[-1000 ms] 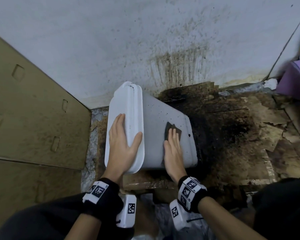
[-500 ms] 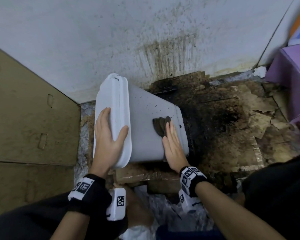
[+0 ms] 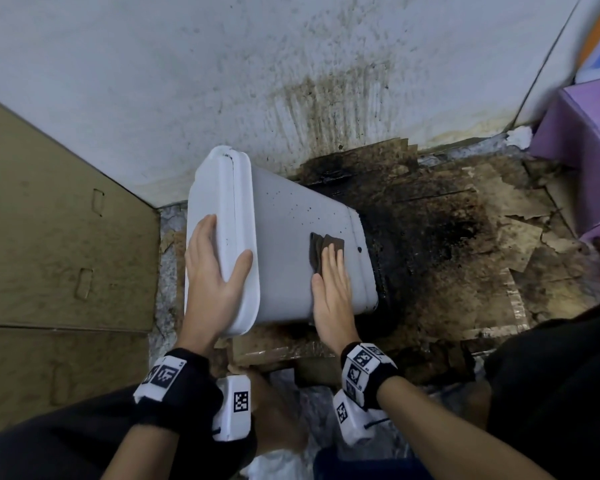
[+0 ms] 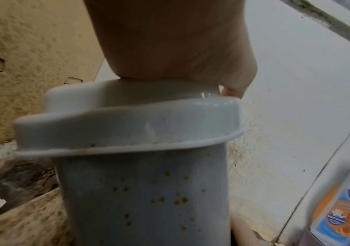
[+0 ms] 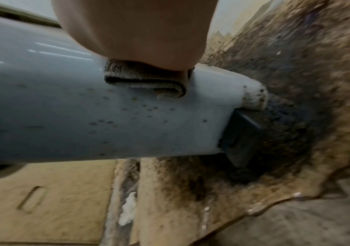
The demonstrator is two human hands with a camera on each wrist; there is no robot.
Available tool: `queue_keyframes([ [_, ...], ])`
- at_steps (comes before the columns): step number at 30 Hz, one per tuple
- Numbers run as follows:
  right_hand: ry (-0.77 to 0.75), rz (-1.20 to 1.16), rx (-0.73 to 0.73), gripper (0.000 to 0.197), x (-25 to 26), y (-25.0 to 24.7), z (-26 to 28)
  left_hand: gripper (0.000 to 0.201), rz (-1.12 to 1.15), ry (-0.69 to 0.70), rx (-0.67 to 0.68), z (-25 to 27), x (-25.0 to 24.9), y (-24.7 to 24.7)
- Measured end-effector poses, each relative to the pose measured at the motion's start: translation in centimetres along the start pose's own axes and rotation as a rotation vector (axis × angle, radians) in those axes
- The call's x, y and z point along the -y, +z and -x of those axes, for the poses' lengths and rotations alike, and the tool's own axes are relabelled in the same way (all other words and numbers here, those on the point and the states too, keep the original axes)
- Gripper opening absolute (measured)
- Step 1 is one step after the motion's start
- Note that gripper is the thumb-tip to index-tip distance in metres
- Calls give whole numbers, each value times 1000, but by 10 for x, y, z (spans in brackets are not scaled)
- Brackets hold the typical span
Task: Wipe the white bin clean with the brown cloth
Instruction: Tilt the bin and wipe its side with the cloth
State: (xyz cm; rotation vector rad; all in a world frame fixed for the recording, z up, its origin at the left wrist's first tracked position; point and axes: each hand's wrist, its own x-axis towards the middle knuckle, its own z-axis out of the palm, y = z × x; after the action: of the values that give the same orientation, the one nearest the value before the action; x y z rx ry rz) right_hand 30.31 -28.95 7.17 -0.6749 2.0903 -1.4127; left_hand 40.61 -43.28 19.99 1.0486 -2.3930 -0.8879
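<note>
— Lying tipped on stained, soggy cardboard, the white bin was smooth, speckled plastic. Contents?

— Lid shut; I couldn't see inside. My left hand gripped its lid end; my flat right hand pressed the folded brown cloth against its side.

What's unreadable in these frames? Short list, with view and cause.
- White bin inside: no view shows it; the lid end faces away.
- Brown cloth: mostly under the right hand in head view, under the palm in right wrist view.
- Left hand fingertips: hidden behind the bin's lid in left wrist view.
- Printed label: blurred and cut by the frame edge, left wrist view.
- Bin's underside: hidden, facing the floor.
</note>
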Motion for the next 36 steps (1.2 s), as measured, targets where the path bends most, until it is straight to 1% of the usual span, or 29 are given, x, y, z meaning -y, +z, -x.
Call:
queue_keyframes([
  [2,-26,-6,-9,59,19,7,6,80,-6,10,4,0,0,1],
  [5,-88,-18,16,58,45,16,12,82,1,7,8,0,0,1],
  [9,-128,-49,42,60,60,15,12,79,3,7,4,0,-2,1],
  [12,-130,-63,-30,56,59,7,9,77,7,1,2,1,-7,3],
  [14,-157,55,-109,54,59,5,6,78,6,10,2,1,-11,5],
  [15,-168,119,-128,56,58,5,4,78,6,13,0,1,-12,5],
  [16,-162,147,-122,60,58,6,3,77,5,11,-2,2,-12,6],
  [18,-100,99,-49,69,59,8,1,76,4,3,-4,2,-10,6],
  [20,-73,58,17,69,58,10,-1,76,1,0,-6,2,-9,5],
  [25,-178,76,46,61,62,13,-1,76,-8,-21,0,1,-7,3],
  [28,-255,91,88,59,68,12,-2,77,-17,-29,5,1,-7,4],
  [30,-280,89,102,59,68,11,-3,77,-14,-32,7,1,-7,3],
  [33,-306,78,104,58,50,5,-4,77,-5,-34,11,2,-7,2],
  [36,-298,97,110,58,14,-8,-5,79,27,-46,8,3,-5,-1],
])
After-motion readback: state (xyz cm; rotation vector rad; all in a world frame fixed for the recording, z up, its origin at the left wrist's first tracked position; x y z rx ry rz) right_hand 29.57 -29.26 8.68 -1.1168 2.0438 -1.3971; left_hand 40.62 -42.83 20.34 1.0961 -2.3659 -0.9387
